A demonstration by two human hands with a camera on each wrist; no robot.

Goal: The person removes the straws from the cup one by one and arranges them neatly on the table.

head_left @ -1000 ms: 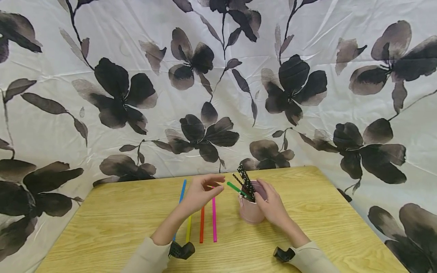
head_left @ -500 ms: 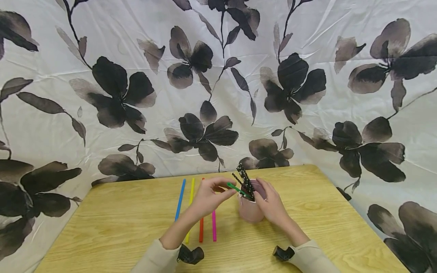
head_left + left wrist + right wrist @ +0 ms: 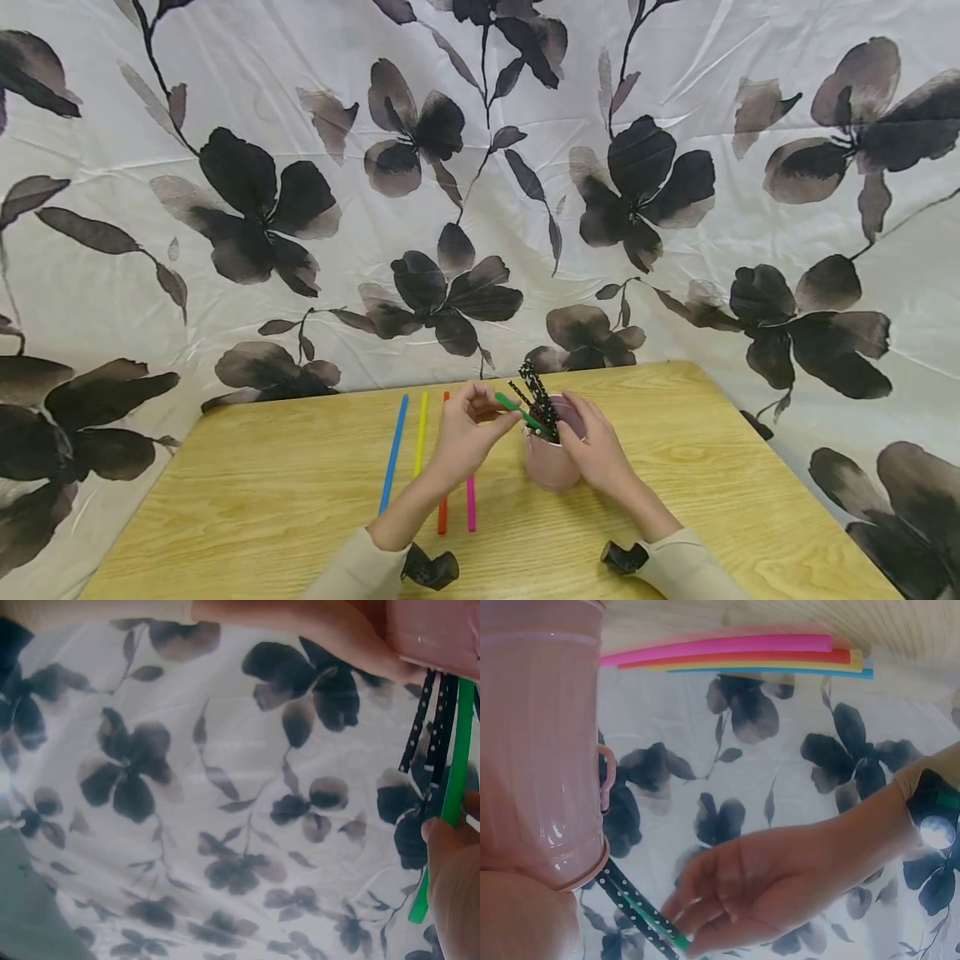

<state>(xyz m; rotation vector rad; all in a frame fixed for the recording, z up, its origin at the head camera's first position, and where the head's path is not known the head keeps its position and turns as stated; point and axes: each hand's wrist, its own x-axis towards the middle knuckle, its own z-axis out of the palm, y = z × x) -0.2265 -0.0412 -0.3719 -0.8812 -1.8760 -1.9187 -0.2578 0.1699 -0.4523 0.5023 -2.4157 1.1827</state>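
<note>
A small pink pail [image 3: 551, 468] stands on the table, held at its right side and rim by my right hand [image 3: 600, 448]. Black straws with white dots [image 3: 534, 385] lean out of it, along with a green straw [image 3: 507, 402]. My left hand [image 3: 465, 432] is at the pail's left and pinches the green straw between thumb and fingers. In the left wrist view, the thumb lies against the green straw [image 3: 455, 757] partway along its length, beyond the pail's rim. The straw's lower end is hidden inside the pail [image 3: 540, 750].
Left of the pail, a blue straw [image 3: 394, 450], a yellow straw [image 3: 421, 429], a red straw [image 3: 442, 517] and a magenta straw [image 3: 471, 507] lie side by side on the wooden table [image 3: 247, 492]. My left forearm passes over them. A flowered cloth [image 3: 315, 217] hangs behind the table.
My left hand has moved right from above the loose straws to the pail and taken hold of the green straw. My right hand has stayed on the pail.
</note>
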